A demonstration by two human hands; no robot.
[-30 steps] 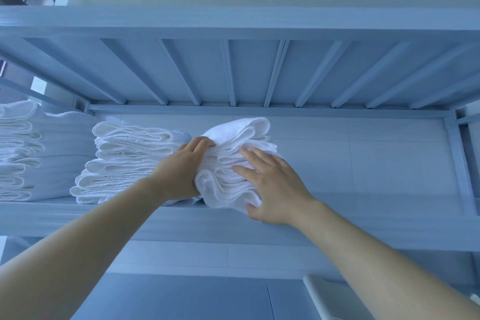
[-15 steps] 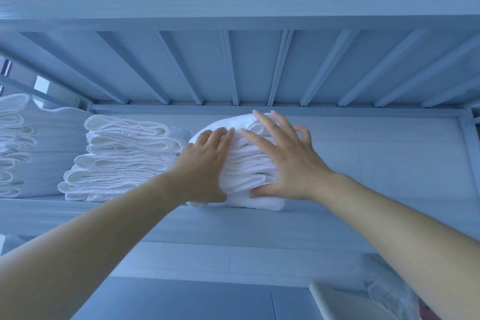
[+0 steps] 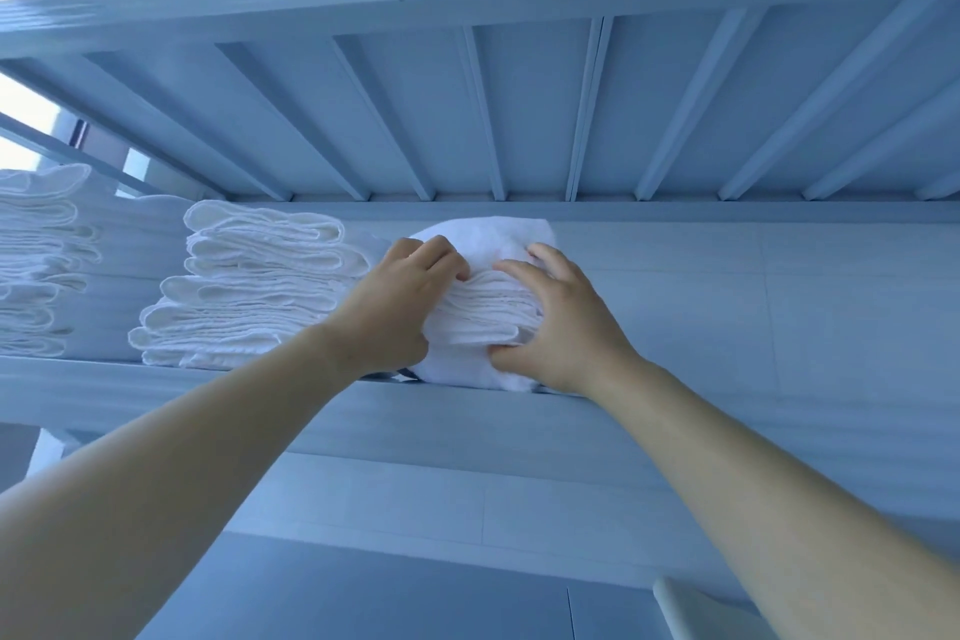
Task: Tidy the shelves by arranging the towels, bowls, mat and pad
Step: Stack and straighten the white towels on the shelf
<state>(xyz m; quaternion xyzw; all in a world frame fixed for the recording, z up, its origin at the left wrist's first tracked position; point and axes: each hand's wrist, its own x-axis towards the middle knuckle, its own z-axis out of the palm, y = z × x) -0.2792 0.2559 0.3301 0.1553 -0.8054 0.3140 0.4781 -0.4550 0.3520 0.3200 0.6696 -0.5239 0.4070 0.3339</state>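
Grip change: left hand (image 3: 397,309) and right hand (image 3: 563,327), flat earlier, now clamp curled fingers on towel stack (image 3: 485,314), centre frame; squaring on shelf (image 3: 467,424) appears nearly complete.

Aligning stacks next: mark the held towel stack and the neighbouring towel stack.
held towel stack (image 3: 488,312): head view, folded edges between the hands.
neighbouring towel stack (image 3: 249,296): head view, middle folded edges.

No text, label, brand or number can be read anywhere.
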